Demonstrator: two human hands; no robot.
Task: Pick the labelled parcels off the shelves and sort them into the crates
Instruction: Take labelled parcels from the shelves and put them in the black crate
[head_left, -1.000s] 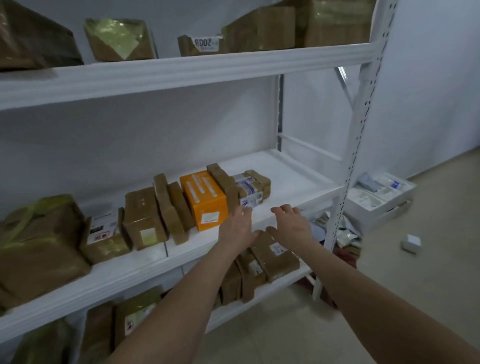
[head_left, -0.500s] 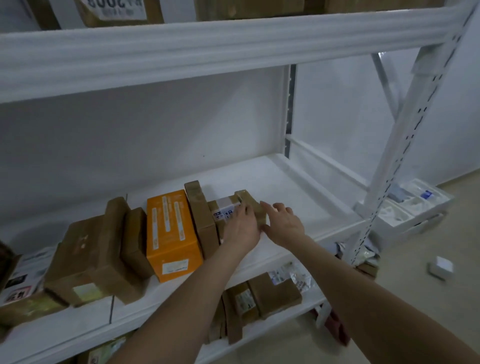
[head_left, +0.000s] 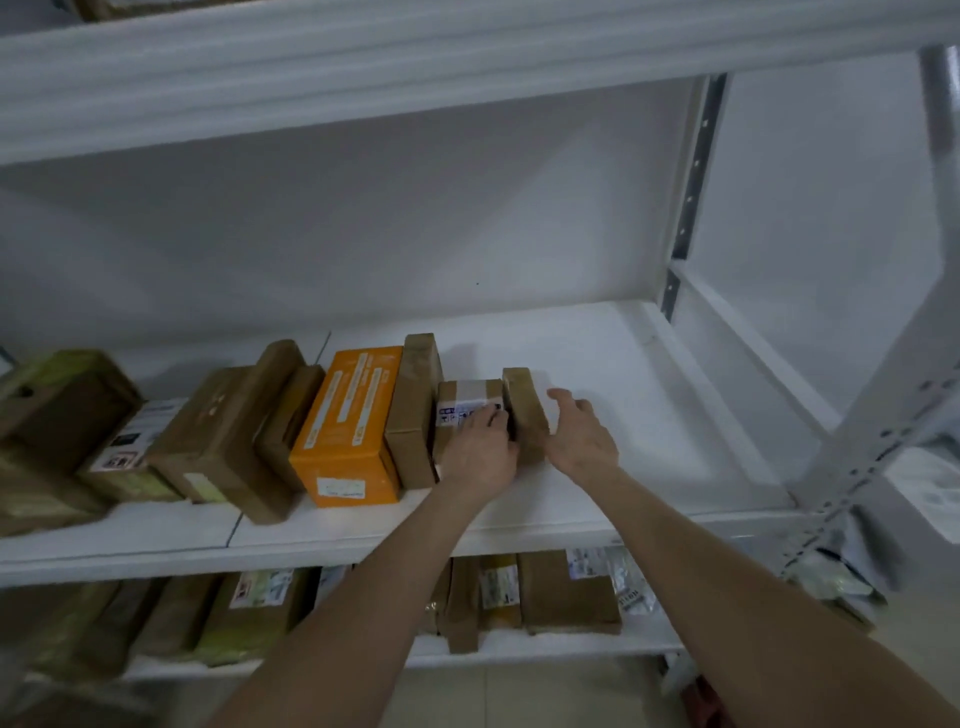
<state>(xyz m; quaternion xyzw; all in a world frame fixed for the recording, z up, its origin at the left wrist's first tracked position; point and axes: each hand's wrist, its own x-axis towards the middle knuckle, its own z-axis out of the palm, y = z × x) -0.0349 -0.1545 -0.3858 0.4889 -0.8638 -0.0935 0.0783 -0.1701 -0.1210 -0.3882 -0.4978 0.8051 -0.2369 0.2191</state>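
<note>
Labelled parcel partly under left hand

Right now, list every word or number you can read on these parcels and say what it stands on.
None can be read.
White label on the small brown parcel under the left hand: blurred.
Print on the orange box: blurred.
Labels on the lower-shelf parcels: blurred.

Labelled brown parcel, upright on shelf (slim parcel beside)
</note>
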